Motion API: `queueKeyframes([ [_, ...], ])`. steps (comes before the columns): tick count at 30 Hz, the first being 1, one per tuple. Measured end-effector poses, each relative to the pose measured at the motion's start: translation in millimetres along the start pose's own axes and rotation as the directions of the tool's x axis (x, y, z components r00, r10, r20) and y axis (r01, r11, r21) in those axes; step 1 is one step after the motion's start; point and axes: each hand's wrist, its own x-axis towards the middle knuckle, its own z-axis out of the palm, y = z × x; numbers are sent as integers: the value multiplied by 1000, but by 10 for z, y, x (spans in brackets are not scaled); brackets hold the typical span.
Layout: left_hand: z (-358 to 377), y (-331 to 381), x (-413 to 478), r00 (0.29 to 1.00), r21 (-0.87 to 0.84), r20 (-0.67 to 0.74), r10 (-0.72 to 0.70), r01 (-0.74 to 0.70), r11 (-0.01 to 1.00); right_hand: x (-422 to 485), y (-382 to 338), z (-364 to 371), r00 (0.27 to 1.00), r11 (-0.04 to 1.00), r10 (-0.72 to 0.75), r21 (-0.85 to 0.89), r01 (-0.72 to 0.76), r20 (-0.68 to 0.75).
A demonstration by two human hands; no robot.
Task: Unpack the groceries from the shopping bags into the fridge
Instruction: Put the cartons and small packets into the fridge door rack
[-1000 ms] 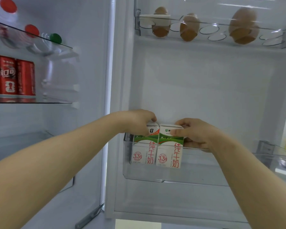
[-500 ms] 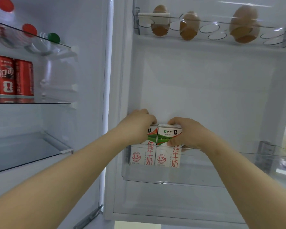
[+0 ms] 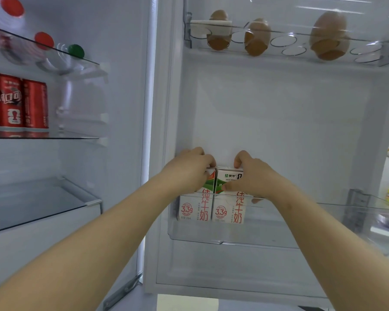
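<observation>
Both my arms reach forward to the door bin (image 3: 263, 227). My left hand (image 3: 190, 169) is curled over the top of the left milk carton (image 3: 194, 208). My right hand (image 3: 254, 178) grips the right milk carton (image 3: 229, 211), thumb on its front. The cartons stand upright, touching, at the bin's left end. Compared with a second ago, my hands cover more of the tops, and the cartons stay in place.

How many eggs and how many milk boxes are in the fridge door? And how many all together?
Eggs: 3
Milk boxes: 2
Total: 5
</observation>
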Motion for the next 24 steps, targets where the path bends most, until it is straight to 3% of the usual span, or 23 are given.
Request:
queueKeyframes([
  [7,-63,42,-96,996,-65,-64,-62,58,996,-87,-73,9,982,975,-60,-221,18,-182],
  [12,-91,71,-223,962,-195,-242,-127,80,978,-257,-77,58,860,978,-197,-162,135,-471],
  [18,-98,213,-470,896,-222,-423,-134,41,974,-542,58,149,801,977,-169,9,213,-575],
  [21,-73,352,-573,873,-176,-482,-73,-15,984,-770,104,150,748,967,-164,45,251,-643],
  [24,-20,512,-636,823,-85,-566,41,-108,990,-1006,206,148,741,979,-142,17,202,-656],
])
